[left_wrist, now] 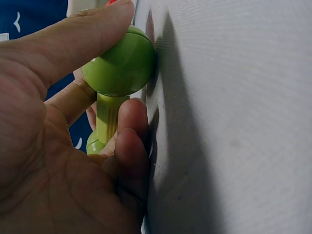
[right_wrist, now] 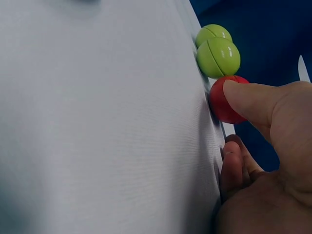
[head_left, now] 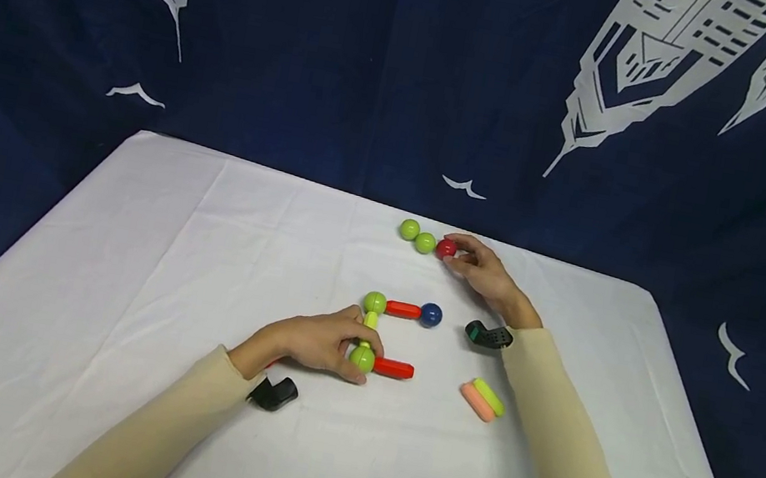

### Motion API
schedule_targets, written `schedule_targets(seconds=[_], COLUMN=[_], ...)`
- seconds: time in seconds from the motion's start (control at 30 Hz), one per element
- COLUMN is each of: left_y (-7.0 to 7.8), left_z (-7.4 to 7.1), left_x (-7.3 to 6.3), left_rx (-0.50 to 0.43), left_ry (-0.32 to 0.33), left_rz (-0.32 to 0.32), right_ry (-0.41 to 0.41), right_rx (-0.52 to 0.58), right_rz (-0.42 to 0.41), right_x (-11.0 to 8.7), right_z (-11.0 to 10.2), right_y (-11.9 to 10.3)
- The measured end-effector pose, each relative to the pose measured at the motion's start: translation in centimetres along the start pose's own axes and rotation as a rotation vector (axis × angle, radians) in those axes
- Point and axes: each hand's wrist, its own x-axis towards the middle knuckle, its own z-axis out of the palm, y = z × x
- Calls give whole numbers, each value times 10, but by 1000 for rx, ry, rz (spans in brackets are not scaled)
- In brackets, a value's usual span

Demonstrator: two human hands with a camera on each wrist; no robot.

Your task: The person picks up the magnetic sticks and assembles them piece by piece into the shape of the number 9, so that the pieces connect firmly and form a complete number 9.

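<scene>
On the table (head_left: 112,312) before the curtain (head_left: 382,61), we are seeing three balls (head_left: 425,244) near the far edge, the right hand (head_left: 487,275) at their right end. Nearer, joined balls and sticks (head_left: 405,310) are lying between the left hand (head_left: 316,338), touching them, and two loose sticks (head_left: 479,404).

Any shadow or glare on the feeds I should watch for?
Left wrist: a long dark shadow on the white cloth beside the green ball; right wrist: white glints on the two green balls, a shadow beside the right hand, a blurred dark patch at the top edge; head: fairly even light.
</scene>
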Motion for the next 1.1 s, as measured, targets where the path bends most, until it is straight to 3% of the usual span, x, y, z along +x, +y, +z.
schedule_targets(seconds=[0.2, 0.4, 0.63, 0.87, 1.1], left_y=[0, 1, 1, 2, 4], left_z=[0, 1, 1, 0, 1], left_x=[0, -1, 0, 2, 1], left_rx=[-6, 1, 18, 16, 12], left_ry=[-1, -1, 4, 3, 6], left_rz=[-5, -22, -4, -10, -16], right_ry=[67, 80, 84, 55, -75], right_rx=[-12, -85, -181, -318, -331], right_rz=[11, 16, -139, -344, -390], right_x=[-4, -29, -75, -125, -156], right_z=[3, -2, -4, 3, 17], right_y=[-1, -3, -7, -7, -8])
